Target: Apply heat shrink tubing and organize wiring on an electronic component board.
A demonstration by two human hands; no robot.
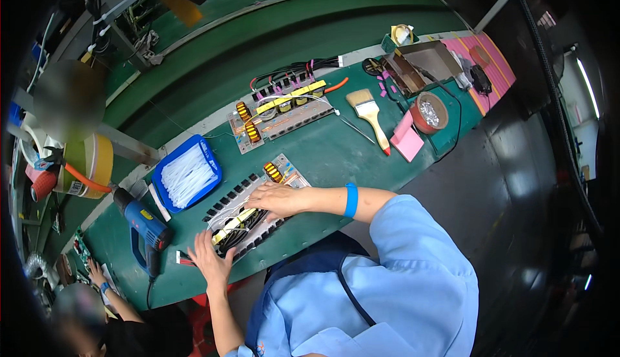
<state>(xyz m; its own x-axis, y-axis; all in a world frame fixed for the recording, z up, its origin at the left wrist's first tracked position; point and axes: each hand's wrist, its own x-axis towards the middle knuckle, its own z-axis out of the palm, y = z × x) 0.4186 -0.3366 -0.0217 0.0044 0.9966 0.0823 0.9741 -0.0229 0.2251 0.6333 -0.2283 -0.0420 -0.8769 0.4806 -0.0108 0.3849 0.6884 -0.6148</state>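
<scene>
A circuit board (298, 180) with copper coils, black parts in rows and a bundle of black and white wires lies on the green bench in front of me. Spread fingers of my left hand (210, 259) touch its left end, beside the wire bundle. My right hand (279, 200) rests over the middle of the board with its fingers stretched across the wires; its fingertips are partly hidden. A blue band circles my right wrist. Farther back sits a second, similar board (279, 124) with yellow-topped parts, coils and red and black wires.
Left of the board are a blue tray (216, 184) of white cable ties and a blue heat gun (147, 226). To the right lie a paintbrush (369, 114), pink pads (407, 142), a red bowl (420, 123) and an open box (445, 60). A co-worker's hand (97, 274) shows at lower left.
</scene>
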